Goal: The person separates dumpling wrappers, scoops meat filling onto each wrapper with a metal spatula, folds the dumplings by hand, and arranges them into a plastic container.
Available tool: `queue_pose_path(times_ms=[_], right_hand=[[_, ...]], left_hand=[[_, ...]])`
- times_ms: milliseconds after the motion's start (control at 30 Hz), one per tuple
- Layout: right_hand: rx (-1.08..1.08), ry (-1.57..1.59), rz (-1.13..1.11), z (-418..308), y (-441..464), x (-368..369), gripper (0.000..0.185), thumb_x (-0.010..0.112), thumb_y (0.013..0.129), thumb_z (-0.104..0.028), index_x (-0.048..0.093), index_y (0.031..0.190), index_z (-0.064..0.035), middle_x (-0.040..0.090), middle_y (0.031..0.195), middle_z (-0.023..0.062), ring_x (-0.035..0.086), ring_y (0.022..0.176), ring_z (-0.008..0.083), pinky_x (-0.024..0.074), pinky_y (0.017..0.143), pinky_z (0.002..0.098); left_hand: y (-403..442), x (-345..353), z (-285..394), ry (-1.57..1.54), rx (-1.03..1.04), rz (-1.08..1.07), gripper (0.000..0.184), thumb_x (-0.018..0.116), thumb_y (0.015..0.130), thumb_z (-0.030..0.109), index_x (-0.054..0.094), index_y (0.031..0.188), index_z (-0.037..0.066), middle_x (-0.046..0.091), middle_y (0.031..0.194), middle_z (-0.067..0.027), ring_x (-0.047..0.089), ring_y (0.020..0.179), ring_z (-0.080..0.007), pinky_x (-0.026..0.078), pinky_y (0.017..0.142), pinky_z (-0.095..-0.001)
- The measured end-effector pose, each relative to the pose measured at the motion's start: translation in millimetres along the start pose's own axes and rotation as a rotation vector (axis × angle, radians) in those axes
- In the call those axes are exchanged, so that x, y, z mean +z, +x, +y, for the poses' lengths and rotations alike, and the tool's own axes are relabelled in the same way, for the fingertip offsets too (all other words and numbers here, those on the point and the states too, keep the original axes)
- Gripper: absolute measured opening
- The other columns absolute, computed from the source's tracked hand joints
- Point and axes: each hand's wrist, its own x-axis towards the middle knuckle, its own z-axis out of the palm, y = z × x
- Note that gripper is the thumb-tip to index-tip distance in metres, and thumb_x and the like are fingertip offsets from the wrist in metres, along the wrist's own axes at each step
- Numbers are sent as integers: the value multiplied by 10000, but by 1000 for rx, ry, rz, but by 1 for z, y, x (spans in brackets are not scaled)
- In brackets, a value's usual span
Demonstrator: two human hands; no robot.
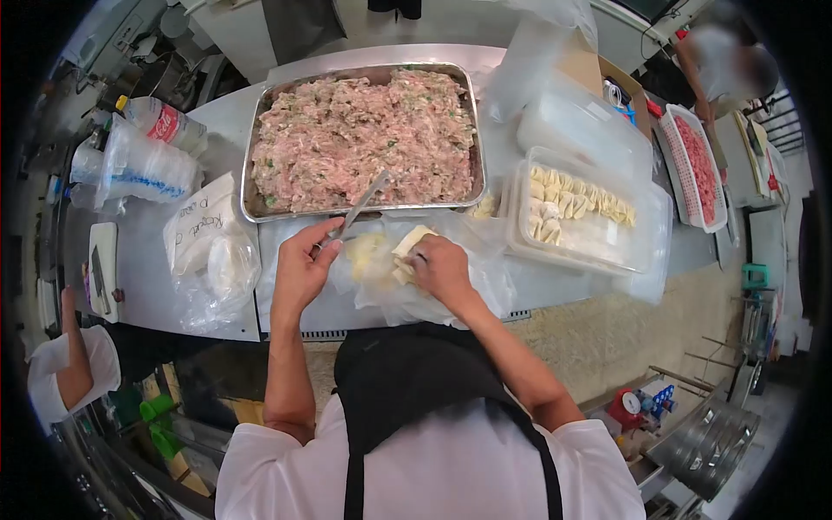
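My left hand (302, 267) is closed around the lower end of a narrow, flat metal spatula (366, 199). Its blade slants up to the right, and the tip is over the near edge of the minced meat filling (364, 139) in a large steel tray (245, 186). Bent fingers of my right hand (444, 273) pinch pale dumpling wrappers (411, 241) above a sheet of clear plastic (485, 270). More yellowish wrappers (366, 253) lie on that plastic between my hands. To the right, pleated dumplings (572, 204) sit in rows inside a clear plastic container (598, 253).
Left of the tray are a white bag with handwriting (204, 221), wrapped plastic cups (143, 169) and a cola bottle (169, 126). A knife lies on a white board (104, 269). Red meat fills a white basket (685, 186) at right. Other people stand at both sides.
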Motion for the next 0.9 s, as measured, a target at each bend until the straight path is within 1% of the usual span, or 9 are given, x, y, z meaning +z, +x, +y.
queue_pose_path(times_ms=[67,200,267,300,367,700,800,867,900], right_hand=[[34,103,25,10,4,-4,147,745,797,-179,733,838,-38,689,872,120,668,818,335,519,722,407],[28,218,36,13,0,-8,129,734,801,-184,752,823,-58,695,856,117,665,774,336,510,694,423],[41,183,8,11,1,-9,131,729,808,-200,763,839,-77,699,877,107,666,794,335,514,713,433],[46,189,8,12,0,-9,131,729,807,-203,763,838,-81,700,878,105,666,796,336,515,715,431],[47,194,10,11,0,-10,130,729,806,-206,763,836,-84,700,878,104,666,798,336,516,717,430],[18,261,42,19,-3,-10,127,703,821,-175,712,857,-53,677,890,126,656,846,350,517,728,421],[55,408,65,16,-6,-26,127,679,870,-153,675,908,-31,659,894,128,648,814,308,513,725,378],[92,520,96,19,-10,-37,131,661,907,-145,653,945,-19,651,889,116,644,788,267,508,721,349],[153,665,115,23,-14,-42,135,634,943,-145,633,983,-16,635,896,81,622,791,211,501,728,321]], left_hand=[[5,-7,-16,-193,-98,-58,322,675,884,35,701,1204,57,619,792,-32,490,623,-77,412,547,-264],[23,-13,-4,-10,26,-24,266,646,896,24,723,1150,43,584,756,-30,540,564,-134,426,535,-277],[43,-13,4,371,441,5,257,620,830,-3,760,1034,67,624,779,-107,625,668,-268,481,607,-365],[55,-10,7,372,444,9,257,620,830,-3,760,1034,67,624,779,-107,625,668,-268,481,607,-365],[79,4,10,756,425,-103,170,611,739,-10,736,841,44,659,866,-179,647,786,-398,518,693,-477],[123,33,2,745,404,-306,165,590,660,-5,724,750,26,669,814,-238,652,798,-424,530,706,-480],[140,20,-14,510,491,-450,222,627,703,-5,766,868,48,692,847,-224,667,737,-379,533,677,-434],[135,11,-16,271,281,-466,221,673,761,11,763,963,16,709,810,-146,671,741,-262,529,705,-385],[130,8,-9,270,281,-471,221,673,761,11,763,963,16,709,810,-146,671,741,-262,529,705,-385]])
